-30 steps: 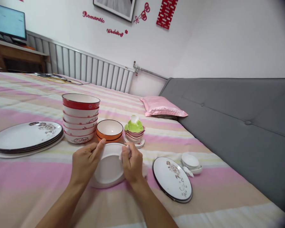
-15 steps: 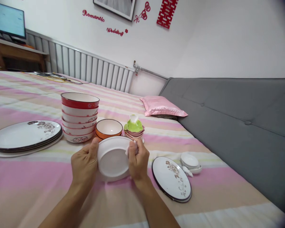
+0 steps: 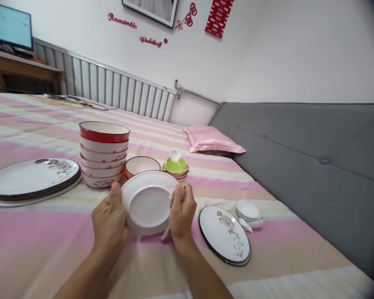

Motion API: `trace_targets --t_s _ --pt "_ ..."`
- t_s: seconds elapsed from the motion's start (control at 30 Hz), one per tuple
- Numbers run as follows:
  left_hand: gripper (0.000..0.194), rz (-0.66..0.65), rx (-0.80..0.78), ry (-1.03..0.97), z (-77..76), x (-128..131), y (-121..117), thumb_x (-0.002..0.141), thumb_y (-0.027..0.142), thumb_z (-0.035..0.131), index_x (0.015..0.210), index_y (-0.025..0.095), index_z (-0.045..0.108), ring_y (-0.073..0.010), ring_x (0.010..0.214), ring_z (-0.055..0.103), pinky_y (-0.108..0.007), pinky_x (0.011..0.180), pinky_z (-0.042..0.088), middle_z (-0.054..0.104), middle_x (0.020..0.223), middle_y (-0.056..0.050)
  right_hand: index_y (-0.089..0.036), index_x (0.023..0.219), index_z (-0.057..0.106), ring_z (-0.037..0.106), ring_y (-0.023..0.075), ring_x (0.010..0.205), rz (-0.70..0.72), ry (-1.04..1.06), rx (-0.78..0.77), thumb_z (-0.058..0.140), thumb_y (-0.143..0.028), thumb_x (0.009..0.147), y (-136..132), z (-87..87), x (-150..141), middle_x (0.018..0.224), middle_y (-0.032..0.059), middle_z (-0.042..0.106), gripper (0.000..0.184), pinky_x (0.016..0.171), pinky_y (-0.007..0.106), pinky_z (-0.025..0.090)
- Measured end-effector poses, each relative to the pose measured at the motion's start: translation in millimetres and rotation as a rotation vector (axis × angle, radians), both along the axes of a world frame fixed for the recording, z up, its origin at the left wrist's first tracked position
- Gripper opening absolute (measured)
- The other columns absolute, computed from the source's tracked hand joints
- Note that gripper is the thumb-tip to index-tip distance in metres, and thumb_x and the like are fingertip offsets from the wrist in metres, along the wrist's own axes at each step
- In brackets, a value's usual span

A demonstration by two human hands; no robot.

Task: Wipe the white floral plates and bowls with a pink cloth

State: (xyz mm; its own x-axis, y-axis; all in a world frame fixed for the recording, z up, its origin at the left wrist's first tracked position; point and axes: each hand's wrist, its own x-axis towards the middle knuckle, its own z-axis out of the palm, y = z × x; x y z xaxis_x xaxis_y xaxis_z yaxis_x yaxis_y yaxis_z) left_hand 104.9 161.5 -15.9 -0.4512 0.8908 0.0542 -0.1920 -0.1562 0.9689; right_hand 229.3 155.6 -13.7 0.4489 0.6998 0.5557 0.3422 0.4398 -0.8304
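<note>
A white plate (image 3: 149, 206) is held up over the bed, tilted so that its underside and foot ring face me. My left hand (image 3: 109, 220) grips its left rim, thumb on the near face. At the right rim, my right hand (image 3: 183, 214) is closed on the plate with a bit of white cloth (image 3: 166, 233) bunched in its fingers. Just behind the plate stand orange bowls (image 3: 142, 167), partly hidden by it. Left of them rises a stack of white and red bowls (image 3: 104, 155). Green and pink leaf-shaped dishes (image 3: 175, 165) sit behind my right hand.
Flat patterned plates (image 3: 34, 177) are piled at the left. Dark-rimmed plates (image 3: 225, 234) lie at the right, beside small white dishes (image 3: 248, 210). Farther back are a pink pillow (image 3: 213, 139) and some cables (image 3: 77, 101). A grey headboard (image 3: 308, 153) borders the right side.
The plate has risen slightly and turned so that more of its underside shows. My right hand is slightly higher, and a tail of the cloth now hangs below the plate.
</note>
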Motion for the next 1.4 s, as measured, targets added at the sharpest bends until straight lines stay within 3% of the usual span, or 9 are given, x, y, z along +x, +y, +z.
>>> trace_targets --t_s 0.13,0.37,0.5,0.6,0.77,0.97,1.1,1.4 --pt "0.048 -0.095 -0.026 -0.110 6.8 5 -4 0.076 0.058 0.055 0.090 0.014 0.066 -0.0165 0.063 0.057 -0.025 0.050 0.044 0.067 0.072 -0.003 -0.022 0.065 0.040 0.043 0.0102 0.047 -0.055 -0.038 0.007 0.037 -0.041 0.093 4 1.7 11 0.052 -0.0064 0.046 0.034 0.050 0.020 0.036" --pt "0.053 -0.417 -0.252 0.029 -15.3 1 9 0.081 0.059 0.045 0.102 0.015 0.067 -0.0234 0.076 0.066 -0.033 0.065 0.053 0.071 0.082 -0.009 -0.021 0.064 0.045 0.048 0.0109 0.048 -0.066 -0.296 0.001 0.039 -0.041 0.092 7 10.6 40 0.050 -0.0053 0.051 0.035 0.057 0.021 0.038" --pt "0.061 -0.554 -0.362 0.046 -17.7 -3 12 0.081 0.066 0.039 0.104 0.017 0.067 -0.0241 0.077 0.068 -0.036 0.071 0.054 0.073 0.083 -0.010 -0.021 0.064 0.049 0.051 0.0117 0.051 -0.015 -0.447 -0.041 0.039 -0.040 0.092 8 10.1 46 0.052 -0.0037 0.055 0.035 0.058 0.021 0.038" --pt "0.065 -0.533 -0.283 0.187 -10.5 -6 10 0.081 0.068 0.035 0.098 0.015 0.069 -0.0272 0.086 0.067 -0.037 0.074 0.052 0.073 0.088 -0.011 -0.021 0.063 0.053 0.052 0.0115 0.051 0.007 -0.588 -0.044 0.039 -0.042 0.092 8 8.3 45 0.053 -0.0024 0.056 0.038 0.057 0.021 0.036" --pt "0.048 -0.429 0.119 0.526 3.7 -3 -1 0.085 0.055 0.044 0.102 0.016 0.066 -0.0243 0.093 0.062 -0.032 0.078 0.048 0.070 0.101 -0.008 -0.019 0.070 0.058 0.053 0.0121 0.056 -0.038 -0.758 0.058 0.039 -0.041 0.093 4 9.3 35 0.062 0.0005 0.061 0.037 0.056 0.023 0.033" --pt "0.032 -0.297 0.447 0.823 1.5 3 -6 0.086 0.037 0.051 0.110 0.019 0.060 -0.0203 0.101 0.060 -0.029 0.087 0.044 0.067 0.111 -0.006 -0.021 0.092 0.062 0.056 0.0177 0.083 -0.054 -0.840 0.179 0.039 -0.034 0.094 -1 9.9 17 0.084 0.0033 0.066 0.026 0.081 0.033 0.032" --pt "0.027 -0.316 0.435 0.779 -0.6 2 -3 0.086 0.037 0.052 0.106 0.021 0.061 -0.0193 0.097 0.062 -0.028 0.085 0.045 0.068 0.107 -0.005 -0.021 0.095 0.061 0.054 0.0190 0.087 -0.077 -0.798 0.161 0.041 -0.033 0.093 -1 5.3 12 0.088 0.0037 0.065 0.024 0.087 0.037 0.029" --pt "0.032 -0.394 0.284 0.634 2.2 -3 1 0.083 0.044 0.053 0.101 0.018 0.061 -0.0205 0.092 0.061 -0.028 0.078 0.047 0.067 0.100 -0.006 -0.018 0.086 0.058 0.052 0.0177 0.080 -0.043 -0.548 0.112 0.034 -0.031 0.094 11 -8.9 16 0.081 0.0045 0.061 0.028 0.076 0.030 0.035"
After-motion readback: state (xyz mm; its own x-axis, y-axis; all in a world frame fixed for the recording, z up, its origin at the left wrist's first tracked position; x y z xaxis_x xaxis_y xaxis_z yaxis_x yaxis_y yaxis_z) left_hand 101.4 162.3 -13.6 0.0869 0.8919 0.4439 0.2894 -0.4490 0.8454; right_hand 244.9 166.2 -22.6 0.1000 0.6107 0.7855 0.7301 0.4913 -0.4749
